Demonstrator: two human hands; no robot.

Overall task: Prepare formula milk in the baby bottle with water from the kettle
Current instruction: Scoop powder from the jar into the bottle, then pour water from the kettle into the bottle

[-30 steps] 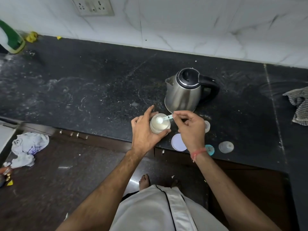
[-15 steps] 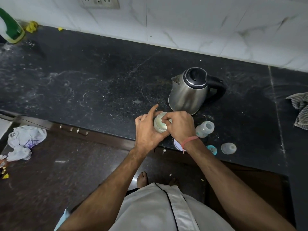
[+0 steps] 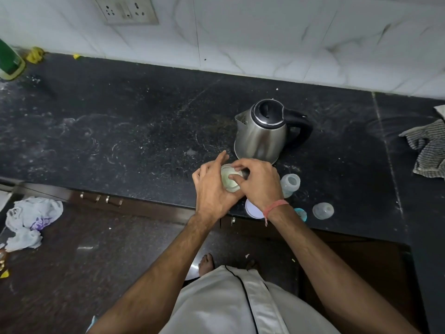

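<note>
Change: since a second ago the right hand [image 3: 258,183] has been brought over the mouth of the formula jar [image 3: 229,180], and the small scoop once seen above it is no longer visible; the baby bottle [image 3: 290,184] has been uncovered beside the wrist.
Formula jar: a small clear container with pale, creamy powder inside, seen from above near the front edge of the counter [image 3: 120,131], just in front of the kettle [image 3: 261,133].
Left hand: the left hand [image 3: 213,189] is wrapped round the jar's side, with the index finger stretched out toward the kettle.
Right hand: fingers are curled down into the jar's opening; what they pinch cannot be made out. A red thread is worn at the wrist.
Baby bottle: translucent, open-mouthed, tilted or lying on the counter just right of the right hand; which cannot be told.
Kettle: brushed steel, black lid shut, black handle turned to the right, spout to the left.
Hidden: most of the jar's rim and contents are covered by both hands; the white round lid [image 3: 254,209] and the teal ring [image 3: 301,214] are partly hidden by the right wrist. A clear dome cap [image 3: 323,210] lies apart to the right.
Cut off: a green bottle [image 3: 9,61] at the left edge and a striped cloth [image 3: 427,150] at the right.
Writing: none can be read.
</note>
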